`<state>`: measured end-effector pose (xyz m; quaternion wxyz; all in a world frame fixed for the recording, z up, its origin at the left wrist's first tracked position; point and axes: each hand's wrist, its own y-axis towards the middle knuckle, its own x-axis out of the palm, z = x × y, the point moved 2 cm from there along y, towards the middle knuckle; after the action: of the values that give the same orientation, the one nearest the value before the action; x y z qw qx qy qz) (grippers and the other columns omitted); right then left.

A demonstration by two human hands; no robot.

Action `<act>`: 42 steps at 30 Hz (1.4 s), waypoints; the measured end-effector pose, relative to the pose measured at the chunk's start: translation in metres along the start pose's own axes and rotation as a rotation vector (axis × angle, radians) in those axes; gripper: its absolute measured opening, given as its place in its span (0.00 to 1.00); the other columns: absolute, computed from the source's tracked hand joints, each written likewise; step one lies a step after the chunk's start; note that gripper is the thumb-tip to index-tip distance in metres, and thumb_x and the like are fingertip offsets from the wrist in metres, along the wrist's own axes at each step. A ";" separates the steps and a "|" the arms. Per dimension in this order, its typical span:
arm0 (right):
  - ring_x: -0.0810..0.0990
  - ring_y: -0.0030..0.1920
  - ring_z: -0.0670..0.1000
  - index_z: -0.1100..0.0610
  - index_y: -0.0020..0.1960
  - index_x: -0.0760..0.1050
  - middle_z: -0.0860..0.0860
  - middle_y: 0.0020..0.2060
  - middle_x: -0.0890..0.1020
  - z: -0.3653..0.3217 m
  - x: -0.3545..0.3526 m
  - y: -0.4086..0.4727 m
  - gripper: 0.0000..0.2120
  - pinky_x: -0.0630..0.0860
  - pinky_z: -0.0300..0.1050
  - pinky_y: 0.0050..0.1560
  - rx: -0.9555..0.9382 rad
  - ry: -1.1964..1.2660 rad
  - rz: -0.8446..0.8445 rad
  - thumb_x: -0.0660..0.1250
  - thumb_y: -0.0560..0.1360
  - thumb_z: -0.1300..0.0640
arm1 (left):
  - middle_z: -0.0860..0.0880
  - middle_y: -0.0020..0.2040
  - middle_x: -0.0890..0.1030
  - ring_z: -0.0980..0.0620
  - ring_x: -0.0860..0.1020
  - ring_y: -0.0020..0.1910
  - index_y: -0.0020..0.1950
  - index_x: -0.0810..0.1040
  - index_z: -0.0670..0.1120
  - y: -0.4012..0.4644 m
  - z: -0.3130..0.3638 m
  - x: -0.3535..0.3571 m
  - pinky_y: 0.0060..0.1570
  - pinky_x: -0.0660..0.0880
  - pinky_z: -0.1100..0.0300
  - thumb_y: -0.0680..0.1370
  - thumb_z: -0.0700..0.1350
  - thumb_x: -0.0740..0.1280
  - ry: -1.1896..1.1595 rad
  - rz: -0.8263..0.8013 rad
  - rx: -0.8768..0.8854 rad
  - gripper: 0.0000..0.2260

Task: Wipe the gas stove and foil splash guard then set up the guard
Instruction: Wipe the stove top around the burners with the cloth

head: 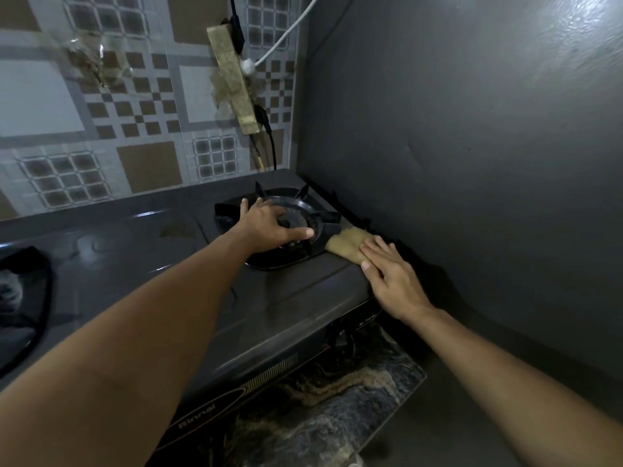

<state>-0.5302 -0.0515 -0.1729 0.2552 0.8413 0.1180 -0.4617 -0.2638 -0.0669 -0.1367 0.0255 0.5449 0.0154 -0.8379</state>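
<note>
A dark grey enamelled two-burner gas stove (pixel 276 298) fills the lower centre of the frame, its right side close against a plain grey wall (pixel 472 146). Near the stove's right edge, the right hand (pixel 392 276) lies flat on a folded tan cleaning cloth (pixel 349 246), fingers straight and slightly spread, pressing the cloth onto the stove top just beside the black pan support (pixel 296 210) of the right burner; this looks like a wiping stroke along the narrow strip between burner and wall. The left hand (pixel 269 224), reaching in from the lower left on a long straight forearm, rests over the burner ring with its fingers lightly curled on the support, probably steadying it so the cloth can pass its rim. Whether it truly grips the support cannot be told. No foil splash guard is visible, so the task seems at its stove-wiping stage. A patterned tiled wall (pixel 101 129) fills the upper left.
</note>
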 end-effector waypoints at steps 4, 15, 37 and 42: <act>0.68 0.71 0.56 0.63 0.66 0.74 0.57 0.66 0.76 -0.057 0.017 -0.026 0.21 0.53 0.44 0.74 -0.207 -0.028 0.025 0.55 0.80 0.53 | 0.45 0.77 0.61 0.44 0.51 0.78 0.73 0.68 0.46 0.002 0.000 -0.001 0.74 0.35 0.44 0.68 0.73 0.62 -0.007 0.018 0.010 0.42; 0.66 0.72 0.53 0.63 0.68 0.72 0.56 0.69 0.73 -0.094 0.015 -0.022 0.22 0.60 0.50 0.74 -0.566 -0.261 -0.243 0.53 0.81 0.53 | 0.44 0.71 0.71 0.43 0.62 0.74 0.65 0.78 0.46 -0.036 -0.017 -0.034 0.74 0.54 0.44 0.77 0.65 0.58 -0.150 0.246 0.029 0.28; 0.44 0.77 0.42 0.55 0.78 0.51 0.49 0.78 0.50 -0.170 0.053 -0.007 0.32 0.40 0.39 0.76 -0.589 -0.049 -0.623 0.48 0.74 0.56 | 0.43 0.79 0.54 0.45 0.50 0.78 0.76 0.61 0.42 -0.190 -0.200 -0.094 0.75 0.47 0.41 0.80 0.64 0.46 0.133 0.262 -0.541 0.33; 0.41 0.77 0.46 0.56 0.78 0.46 0.50 0.78 0.47 -0.194 0.079 -0.003 0.36 0.35 0.38 0.74 -0.610 -0.158 -0.505 0.37 0.73 0.44 | 0.42 0.79 0.51 0.45 0.48 0.79 0.78 0.54 0.39 -0.194 -0.198 -0.093 0.76 0.44 0.46 0.80 0.64 0.45 0.091 0.317 -0.567 0.36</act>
<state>-0.3496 0.0529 -0.1536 0.3799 0.6336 0.4325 -0.5169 -0.0566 0.1394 -0.1328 0.3057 0.5486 0.1641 -0.7607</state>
